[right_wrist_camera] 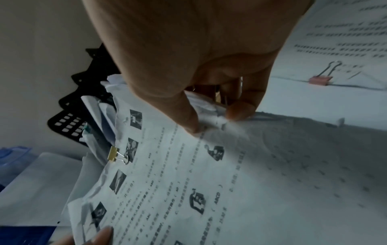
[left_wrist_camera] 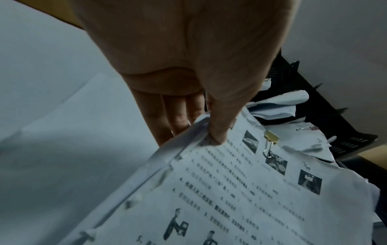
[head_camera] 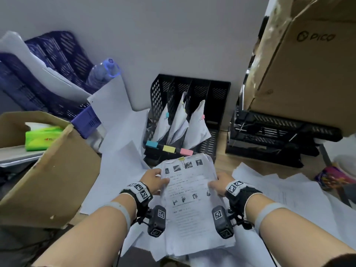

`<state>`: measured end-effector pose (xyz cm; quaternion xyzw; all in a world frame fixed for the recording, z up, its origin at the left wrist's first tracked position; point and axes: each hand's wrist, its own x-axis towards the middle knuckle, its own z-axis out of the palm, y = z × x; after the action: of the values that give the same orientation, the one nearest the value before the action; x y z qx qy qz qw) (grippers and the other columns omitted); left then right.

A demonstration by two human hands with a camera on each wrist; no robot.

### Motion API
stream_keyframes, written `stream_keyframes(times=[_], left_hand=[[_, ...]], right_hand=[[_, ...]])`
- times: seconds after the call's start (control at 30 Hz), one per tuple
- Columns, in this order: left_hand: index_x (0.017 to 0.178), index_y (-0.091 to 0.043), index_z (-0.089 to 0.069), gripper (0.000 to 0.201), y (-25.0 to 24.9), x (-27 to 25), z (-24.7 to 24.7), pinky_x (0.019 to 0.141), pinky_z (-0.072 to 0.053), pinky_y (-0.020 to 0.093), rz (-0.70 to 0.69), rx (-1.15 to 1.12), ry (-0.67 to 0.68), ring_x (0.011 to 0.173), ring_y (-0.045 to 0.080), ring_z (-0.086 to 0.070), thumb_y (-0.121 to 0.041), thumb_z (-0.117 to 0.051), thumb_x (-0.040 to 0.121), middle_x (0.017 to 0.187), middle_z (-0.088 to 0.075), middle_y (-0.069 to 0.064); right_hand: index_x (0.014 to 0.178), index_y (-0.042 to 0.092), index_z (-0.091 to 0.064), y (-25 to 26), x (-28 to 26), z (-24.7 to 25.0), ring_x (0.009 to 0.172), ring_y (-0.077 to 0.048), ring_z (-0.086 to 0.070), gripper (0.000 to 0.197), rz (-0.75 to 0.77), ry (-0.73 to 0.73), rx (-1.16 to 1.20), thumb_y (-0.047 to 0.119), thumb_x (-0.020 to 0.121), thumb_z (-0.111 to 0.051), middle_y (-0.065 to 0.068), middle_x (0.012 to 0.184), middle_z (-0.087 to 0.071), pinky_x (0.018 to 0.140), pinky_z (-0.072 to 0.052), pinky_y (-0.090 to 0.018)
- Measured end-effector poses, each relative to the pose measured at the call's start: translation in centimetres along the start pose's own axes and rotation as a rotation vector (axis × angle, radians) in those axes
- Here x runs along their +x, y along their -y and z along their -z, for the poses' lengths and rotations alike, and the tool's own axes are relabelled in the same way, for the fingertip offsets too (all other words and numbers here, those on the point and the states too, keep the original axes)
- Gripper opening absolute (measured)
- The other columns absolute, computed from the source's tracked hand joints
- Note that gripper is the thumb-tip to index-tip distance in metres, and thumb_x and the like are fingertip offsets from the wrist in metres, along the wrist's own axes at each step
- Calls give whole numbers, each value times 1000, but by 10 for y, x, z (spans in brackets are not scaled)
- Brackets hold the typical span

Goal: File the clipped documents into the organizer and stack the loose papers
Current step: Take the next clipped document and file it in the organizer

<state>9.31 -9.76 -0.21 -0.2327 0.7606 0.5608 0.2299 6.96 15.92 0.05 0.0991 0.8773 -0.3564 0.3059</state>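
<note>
I hold a printed document bundle with a yellow binder clip on its top edge, just in front of the black organizer. My left hand pinches the bundle's left edge, thumb on top and fingers underneath. My right hand pinches the right edge, thumb on the page. The clip also shows in the left wrist view, and the same clip in the right wrist view. Three organizer slots hold clipped documents, above blue, yellow and pink labels.
Loose white sheets cover the desk left and right. Another document with a pink clip lies to the right. A cardboard flap stands at left, blue trays and a bottle behind, black trays under a cardboard box at right.
</note>
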Motion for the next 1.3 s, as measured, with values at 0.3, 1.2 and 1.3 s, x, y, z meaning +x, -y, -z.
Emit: stream_keyframes(times=[0.3, 1.2, 1.3], left_hand=[[101, -13, -66, 10, -4, 3, 43, 73, -63, 47, -79, 43, -30, 85, 31, -75, -8, -63, 93, 99, -75, 16], [135, -33, -54, 51, -125, 83, 6, 81, -57, 31, -437, 721, 195, 97, 27, -65, -12, -44, 90, 137, -56, 13], [141, -38, -46, 54, -119, 91, 9, 112, -40, 39, -313, 811, 82, 128, 42, -47, -29, -50, 88, 156, -11, 17]], right_hand=[[115, 7, -44, 51, 6, -30, 104, -31, -62, 53, -15, -190, -209, 31, 76, -71, -13, 113, -58, 77, -51, -33], [114, 19, -47, 172, -52, 72, 71, -28, -70, 35, 257, -457, 164, 9, 80, -46, -9, 88, -65, 66, -62, -40], [103, 7, -52, 181, -60, 82, 69, -30, -71, 25, 270, -409, 198, 10, 79, -46, -11, 93, -66, 66, -62, -45]])
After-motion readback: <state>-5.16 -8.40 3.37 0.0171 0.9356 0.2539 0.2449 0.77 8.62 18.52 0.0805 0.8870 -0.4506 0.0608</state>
